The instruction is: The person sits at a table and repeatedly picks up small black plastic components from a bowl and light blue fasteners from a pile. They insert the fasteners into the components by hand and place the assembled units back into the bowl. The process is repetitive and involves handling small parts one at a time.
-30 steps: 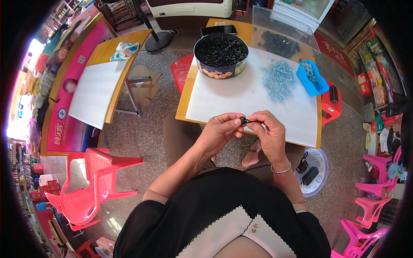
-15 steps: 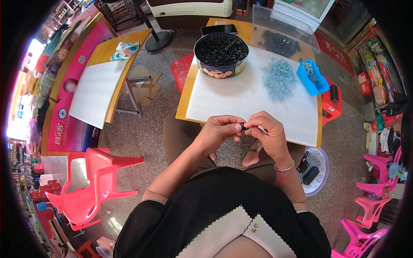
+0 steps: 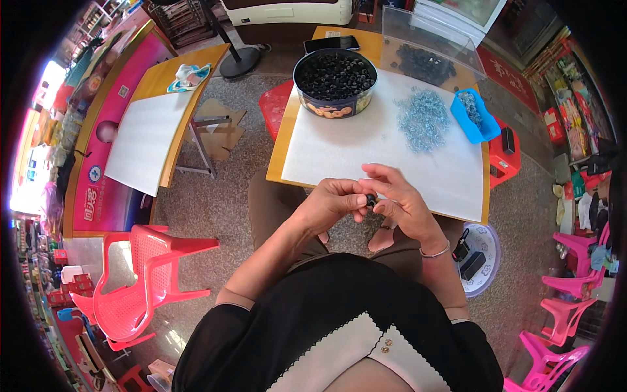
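Note:
Just above my lap, at the near edge of the table, my left hand (image 3: 341, 199) pinches a small round black part (image 3: 371, 200) between thumb and fingers. My right hand (image 3: 400, 201) is beside it with fingers stretched apart; its thumb is close to the part, and whether it touches I cannot tell. Beyond the hands, a round tub (image 3: 335, 108) full of small black parts stands on the white-covered table (image 3: 333, 153). A pile of small clear-bluish pieces (image 3: 423, 119) lies to its right, next to a blue plastic tray (image 3: 480, 134) holding more of them.
A clear box (image 3: 428, 62) with black parts sits at the far right corner of the table, and a dark phone (image 3: 332, 44) lies behind the tub. Red stools (image 3: 277, 104) flank the table. At left are a second table (image 3: 147, 140) and a pink chair (image 3: 140, 281).
My right fingers have come off the small black part and spread, the index lifting up and away. My left hand keeps its pinch, and the part shows more now.

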`<act>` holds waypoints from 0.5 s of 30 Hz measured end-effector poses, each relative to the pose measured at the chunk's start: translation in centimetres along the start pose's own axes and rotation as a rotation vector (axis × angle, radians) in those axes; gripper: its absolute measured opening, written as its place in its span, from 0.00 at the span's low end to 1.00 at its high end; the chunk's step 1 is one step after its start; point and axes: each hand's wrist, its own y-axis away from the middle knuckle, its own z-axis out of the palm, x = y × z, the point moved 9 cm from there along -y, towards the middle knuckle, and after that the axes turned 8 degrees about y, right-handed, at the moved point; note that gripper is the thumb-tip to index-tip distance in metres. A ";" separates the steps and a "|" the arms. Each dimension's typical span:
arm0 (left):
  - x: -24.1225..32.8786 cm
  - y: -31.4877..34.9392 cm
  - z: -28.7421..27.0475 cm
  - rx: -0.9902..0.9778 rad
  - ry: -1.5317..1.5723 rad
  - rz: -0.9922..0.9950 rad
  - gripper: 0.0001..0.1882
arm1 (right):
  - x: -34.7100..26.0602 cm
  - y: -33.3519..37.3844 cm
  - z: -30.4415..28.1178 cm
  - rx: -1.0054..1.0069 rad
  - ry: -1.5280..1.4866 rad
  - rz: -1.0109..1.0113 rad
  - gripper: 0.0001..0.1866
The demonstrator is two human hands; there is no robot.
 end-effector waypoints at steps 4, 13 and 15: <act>-0.6 0.0 0.0 -0.050 -0.007 -0.046 0.10 | 0.4 0.5 1.6 -0.174 -0.225 0.061 0.20; -1.2 0.2 -0.7 0.022 -0.239 -0.139 0.08 | 0.0 1.9 2.0 -0.008 -0.072 0.079 0.12; -1.8 0.0 -1.2 0.052 -0.325 -0.181 0.08 | 0.1 2.4 2.1 0.016 -0.058 0.079 0.11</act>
